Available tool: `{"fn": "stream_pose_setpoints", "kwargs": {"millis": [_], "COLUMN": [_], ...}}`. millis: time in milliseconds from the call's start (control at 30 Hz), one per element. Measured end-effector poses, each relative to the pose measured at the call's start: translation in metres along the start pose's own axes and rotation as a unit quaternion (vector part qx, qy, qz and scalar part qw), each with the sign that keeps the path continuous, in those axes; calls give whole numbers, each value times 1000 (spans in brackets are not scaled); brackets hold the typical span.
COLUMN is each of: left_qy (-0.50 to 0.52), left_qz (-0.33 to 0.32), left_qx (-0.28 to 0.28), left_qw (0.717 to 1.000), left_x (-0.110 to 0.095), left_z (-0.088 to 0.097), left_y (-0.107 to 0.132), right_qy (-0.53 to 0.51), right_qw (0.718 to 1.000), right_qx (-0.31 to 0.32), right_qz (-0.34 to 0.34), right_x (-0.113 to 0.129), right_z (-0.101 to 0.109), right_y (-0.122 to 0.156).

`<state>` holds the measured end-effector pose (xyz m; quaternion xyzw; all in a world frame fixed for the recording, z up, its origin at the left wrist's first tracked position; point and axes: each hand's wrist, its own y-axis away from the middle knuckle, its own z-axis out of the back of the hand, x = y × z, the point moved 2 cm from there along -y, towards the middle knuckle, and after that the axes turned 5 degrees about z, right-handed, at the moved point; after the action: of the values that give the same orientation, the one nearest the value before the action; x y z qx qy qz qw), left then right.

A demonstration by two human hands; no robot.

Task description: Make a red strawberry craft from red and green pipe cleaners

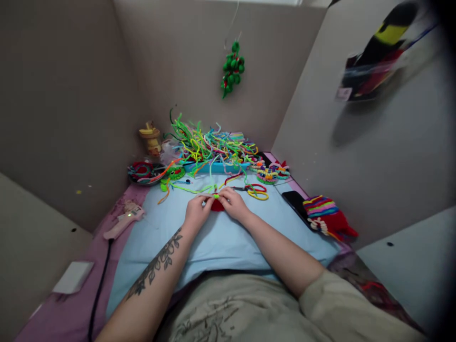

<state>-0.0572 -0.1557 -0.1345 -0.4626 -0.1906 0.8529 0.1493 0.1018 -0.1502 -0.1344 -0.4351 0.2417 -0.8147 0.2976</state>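
My left hand [197, 210] and my right hand [233, 203] meet over the blue cloth, fingers pinched together on a small bright green pipe cleaner [216, 195]. Just beneath the fingertips shows a red piece [217, 206], partly hidden by the hands; its exact kind I cannot make out. Right behind my right hand lie scissors [257, 191] with red and yellow handles. Loose green pipe cleaner strands [188, 190] stretch out to the left of my hands, and a dark red one [233, 178] lies behind them.
A blue tray [221, 167] heaped with pipe cleaners stands at the back. On the left are a pink glue gun [124, 221] with its black cable and a white box [73, 277]. A phone [295, 206] and a striped knitted-looking piece [326, 213] lie right. Green decorations [233, 69] hang behind.
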Motion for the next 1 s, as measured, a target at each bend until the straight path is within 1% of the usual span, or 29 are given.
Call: {"fn": "stream_pose_setpoints", "kwargs": {"millis": [67,233,333,400,533,667,800,933,1000], "left_qy": [5,-5,-32,-44,-65,-102,-97,-93,-94], "left_qz": [-2,8,5,2,-20,-55,-47,-41,-46], "left_qx": [0,29,58,70,69,40,19,32,41], "left_qw": [1000,1000,998,997,995,993,994,994,994], "left_x": [-2,-7,-8,-7,-6,-6,-4,-6,-8], "left_z": [1,8,12,13,11,7,3,-1,-3], "left_y": [1,4,5,5,5,5,5,4,4], "right_qy": [-2,-12,-17,-17,-16,1,25,34,40], "right_qw": [1000,999,999,999,1000,999,997,995,995], "right_qx": [4,21,42,42,5,-42,-72,-89,-88], "right_qz": [-10,-29,-16,-7,-8,-20,-24,-27,-25], "right_x": [3,4,0,-2,-4,-3,1,0,-3], "right_z": [2,2,-1,-3,-4,-4,-5,-4,-2], "right_y": [-4,-14,-15,-14,-12,-10,-5,-1,1]}}
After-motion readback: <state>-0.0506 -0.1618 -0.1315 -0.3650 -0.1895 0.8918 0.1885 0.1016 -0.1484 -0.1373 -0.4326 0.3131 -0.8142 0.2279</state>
